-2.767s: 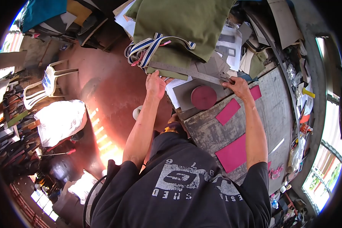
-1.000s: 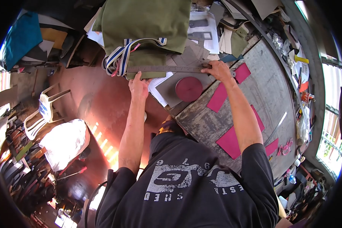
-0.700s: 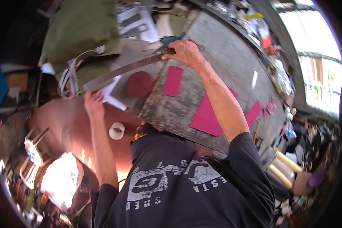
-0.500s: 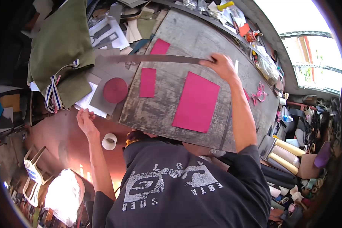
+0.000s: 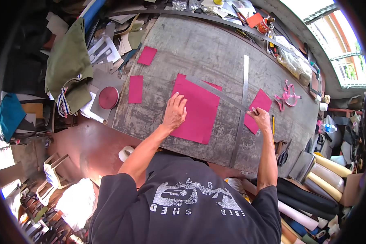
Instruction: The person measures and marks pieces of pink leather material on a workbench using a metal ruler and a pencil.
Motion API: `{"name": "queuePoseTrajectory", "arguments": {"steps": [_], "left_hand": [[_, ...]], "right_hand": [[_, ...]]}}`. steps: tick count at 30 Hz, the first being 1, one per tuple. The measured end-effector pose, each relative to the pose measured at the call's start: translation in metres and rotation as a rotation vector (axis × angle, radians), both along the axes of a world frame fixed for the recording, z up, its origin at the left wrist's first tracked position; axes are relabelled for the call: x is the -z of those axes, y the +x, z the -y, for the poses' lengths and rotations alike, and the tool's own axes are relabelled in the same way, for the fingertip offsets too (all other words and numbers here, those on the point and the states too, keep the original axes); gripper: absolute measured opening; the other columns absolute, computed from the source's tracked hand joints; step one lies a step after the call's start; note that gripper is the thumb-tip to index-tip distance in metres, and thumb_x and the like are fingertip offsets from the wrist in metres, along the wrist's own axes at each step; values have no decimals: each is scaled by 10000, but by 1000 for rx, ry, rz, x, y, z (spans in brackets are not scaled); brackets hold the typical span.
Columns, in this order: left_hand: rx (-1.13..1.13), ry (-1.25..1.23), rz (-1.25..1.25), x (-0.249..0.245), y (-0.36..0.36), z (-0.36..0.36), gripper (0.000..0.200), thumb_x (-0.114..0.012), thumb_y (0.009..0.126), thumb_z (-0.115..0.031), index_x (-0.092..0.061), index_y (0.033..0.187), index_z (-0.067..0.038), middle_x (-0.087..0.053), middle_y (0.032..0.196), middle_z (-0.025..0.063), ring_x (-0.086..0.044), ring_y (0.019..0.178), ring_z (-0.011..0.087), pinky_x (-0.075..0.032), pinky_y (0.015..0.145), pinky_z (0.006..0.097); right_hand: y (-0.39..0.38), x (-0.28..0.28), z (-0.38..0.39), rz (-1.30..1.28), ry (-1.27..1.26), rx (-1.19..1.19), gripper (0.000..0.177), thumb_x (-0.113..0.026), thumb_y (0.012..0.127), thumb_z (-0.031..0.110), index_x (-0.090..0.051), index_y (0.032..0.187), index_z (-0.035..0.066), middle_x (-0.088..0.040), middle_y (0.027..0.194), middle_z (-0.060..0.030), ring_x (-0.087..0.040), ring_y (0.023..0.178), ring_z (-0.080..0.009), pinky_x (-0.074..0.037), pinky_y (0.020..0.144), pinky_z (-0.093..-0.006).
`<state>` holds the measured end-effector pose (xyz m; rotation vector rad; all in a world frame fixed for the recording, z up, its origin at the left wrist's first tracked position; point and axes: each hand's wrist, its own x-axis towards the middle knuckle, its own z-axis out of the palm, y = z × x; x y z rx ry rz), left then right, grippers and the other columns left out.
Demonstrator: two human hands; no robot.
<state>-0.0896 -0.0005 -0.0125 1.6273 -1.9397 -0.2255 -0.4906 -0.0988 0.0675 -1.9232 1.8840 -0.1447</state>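
A large magenta sheet [image 5: 199, 118] lies flat on the worktable [image 5: 183, 40]. My left hand [image 5: 175, 110] is over its left edge, fingers loosely spread and holding nothing. In my right hand [image 5: 261, 118] is one end of a dark metal ruler [image 5: 219, 93], pinched between thumb and fingers. The ruler slants across the upper part of the large sheet. Under and beside my right hand lies a smaller magenta piece [image 5: 259, 103]. A long metal straightedge [image 5: 240, 122] runs up the table between the two magenta pieces, passing near the held ruler.
Two small magenta pieces, one upper [image 5: 147, 55] and one lower [image 5: 136, 89], lie at the left. A round dark-red disc [image 5: 108, 98] and olive fabric [image 5: 69, 65] are beyond them. Pink scraps [image 5: 287, 95], a yellow pencil [image 5: 273, 125] and scissors [image 5: 283, 157] are at the right.
My right hand has brought the ruler down and right, from above the table to over the large sheet. My left hand has moved from beside the table onto the sheet. The view has shifted.
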Motion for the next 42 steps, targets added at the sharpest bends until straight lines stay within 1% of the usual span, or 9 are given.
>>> {"name": "queuePoseTrajectory", "arguments": {"steps": [3,8,12,17,29,32,35,38,42], "left_hand": [[-9,-12,66,10,-15,20,405,-644,806,-102,-572,1193,-7,-510,1262,167,-442,1282,360,-382,1077,481],[-74,16,103,21,-24,50,488,-650,809,-124,-539,1267,1,-470,1328,183,-403,1321,381,-368,1088,505],[-120,55,187,30,-31,63,609,-608,852,-209,-442,1397,9,-355,1457,219,-284,1412,409,-300,1136,535],[-115,188,226,32,-34,65,652,-556,875,-253,-386,1448,7,-297,1511,228,-214,1452,428,-242,1168,554],[-103,142,260,32,-35,67,640,-563,864,-244,-420,1414,49,-343,1491,230,-252,1442,406,-256,1139,551],[-102,135,273,33,-35,67,618,-555,870,-240,-444,1401,55,-357,1488,229,-264,1438,407,-256,1141,550],[-103,118,274,34,-36,67,608,-553,871,-236,-453,1393,60,-366,1482,230,-269,1436,408,-257,1143,551],[-100,106,271,33,-35,66,603,-554,872,-229,-458,1389,65,-371,1479,232,-273,1434,408,-258,1144,551],[-100,102,263,32,-35,65,601,-555,873,-222,-455,1390,68,-373,1475,233,-276,1432,408,-260,1146,548]], "right_hand": [[11,8,24,-2,1,-44,495,-810,766,412,-575,721,-21,-574,652,-202,-535,598,-359,-408,588,-447],[28,18,66,-54,32,-107,493,-802,761,441,-609,761,-13,-631,721,-204,-623,746,-407,-450,646,-463],[32,31,85,-41,90,-118,487,-788,773,454,-625,780,-5,-647,761,-209,-621,781,-423,-455,669,-470],[35,40,96,-62,169,-142,486,-784,772,453,-634,804,-8,-646,780,-217,-619,798,-430,-453,671,-475],[28,43,88,-31,183,-177,485,-794,752,456,-656,820,-4,-657,809,-211,-635,822,-409,-465,694,-471],[27,45,83,-60,198,-118,441,-818,742,398,-657,869,7,-679,805,-187,-648,809,-389,-480,704,-461],[26,52,66,129,120,-39,381,-837,728,312,-658,923,37,-686,880,-144,-658,843,-349,-498,720,-445],[34,42,46,-66,-60,-95,332,-832,728,244,-655,947,66,-657,975,-93,-655,894,-316,-510,740,-428],[32,62,32,32,-163,-70,292,-811,746,239,-655,935,81,-617,1014,-73,-640,924,-313,-508,748,-428]]}}
